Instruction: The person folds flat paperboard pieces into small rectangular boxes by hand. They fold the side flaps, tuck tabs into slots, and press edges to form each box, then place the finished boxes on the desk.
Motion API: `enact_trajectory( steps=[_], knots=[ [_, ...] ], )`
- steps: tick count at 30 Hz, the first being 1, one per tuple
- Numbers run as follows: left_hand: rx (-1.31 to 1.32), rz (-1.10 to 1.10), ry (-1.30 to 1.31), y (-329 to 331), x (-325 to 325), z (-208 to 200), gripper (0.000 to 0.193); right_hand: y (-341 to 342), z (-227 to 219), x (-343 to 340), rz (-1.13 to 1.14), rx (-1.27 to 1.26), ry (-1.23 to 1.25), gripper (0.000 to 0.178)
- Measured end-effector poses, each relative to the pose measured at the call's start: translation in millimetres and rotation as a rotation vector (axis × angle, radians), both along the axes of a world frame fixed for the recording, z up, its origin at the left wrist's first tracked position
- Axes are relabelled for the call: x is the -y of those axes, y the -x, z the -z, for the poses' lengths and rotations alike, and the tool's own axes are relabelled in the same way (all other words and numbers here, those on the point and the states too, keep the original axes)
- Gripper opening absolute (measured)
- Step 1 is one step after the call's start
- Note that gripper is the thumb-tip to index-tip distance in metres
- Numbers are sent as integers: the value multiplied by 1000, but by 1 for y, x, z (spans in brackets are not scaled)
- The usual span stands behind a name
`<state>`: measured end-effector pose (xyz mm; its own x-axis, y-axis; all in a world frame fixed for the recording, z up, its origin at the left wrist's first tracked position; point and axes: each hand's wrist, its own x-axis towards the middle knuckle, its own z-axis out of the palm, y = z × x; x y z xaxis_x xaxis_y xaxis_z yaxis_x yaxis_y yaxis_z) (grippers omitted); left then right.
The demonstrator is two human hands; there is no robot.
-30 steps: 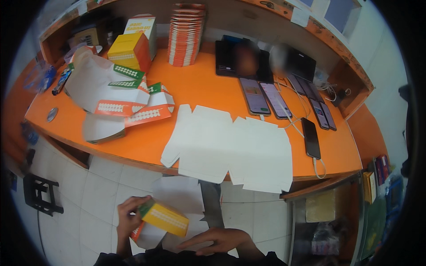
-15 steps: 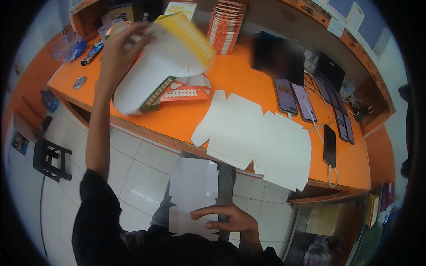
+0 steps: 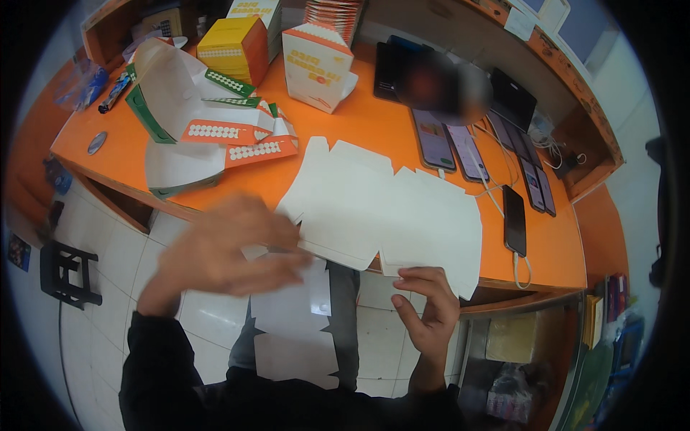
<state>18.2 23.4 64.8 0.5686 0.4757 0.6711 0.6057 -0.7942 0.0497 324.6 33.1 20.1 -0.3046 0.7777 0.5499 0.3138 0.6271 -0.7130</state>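
My left hand [image 3: 233, 248], smeared by motion, is above the desk's front edge, beside the near left corner of the white flat carton blanks [image 3: 388, 205]. What its fingers do is hidden. At the blanks' front edge, my right hand [image 3: 431, 305] has thumb and forefinger apart, fingers curved, the forefinger close to the card. Across my lap lies another creased white blank [image 3: 293, 312]. Partly folded cartons, one upper [image 3: 169, 90] and one lower [image 3: 183, 161], with green and orange panels, rest at the left of the desk. An upright white and orange box [image 3: 316, 68] stands farther back.
A yellow box [image 3: 233, 50] and a stack of folded orange cartons [image 3: 334, 18] stand at the back. Several phones with cables, among them a black phone [image 3: 514, 219], lie on the right of the orange desk [image 3: 560, 255]. A black stool [image 3: 70, 273] is at the lower left.
My left hand has left the carton at the far left and come back toward me. My right hand has moved from the lap blank to the desk edge. The view has shifted.
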Motion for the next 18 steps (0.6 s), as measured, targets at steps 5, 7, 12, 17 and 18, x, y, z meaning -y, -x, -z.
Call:
enact_trajectory(
  steps=[5, 7, 12, 17, 18],
  knots=[
    [141, 191, 437, -16, 39, 110, 21, 19, 34, 4, -710, 92, 485, 22],
    [246, -217, 347, -18, 48, 160, 26, 46, 78, 3, -758, 211, 596, 25],
    [1142, -834, 742, -28, 62, 267, 49, 113, 193, -30, -390, 84, 402, 40],
    [1060, -733, 852, -38, 78, 282, 40, 146, 220, -41, -260, 259, 254, 49],
    [1096, -688, 875, -38, 77, 278, 37, 147, 216, -42, -280, 284, 295, 49]
  ],
)
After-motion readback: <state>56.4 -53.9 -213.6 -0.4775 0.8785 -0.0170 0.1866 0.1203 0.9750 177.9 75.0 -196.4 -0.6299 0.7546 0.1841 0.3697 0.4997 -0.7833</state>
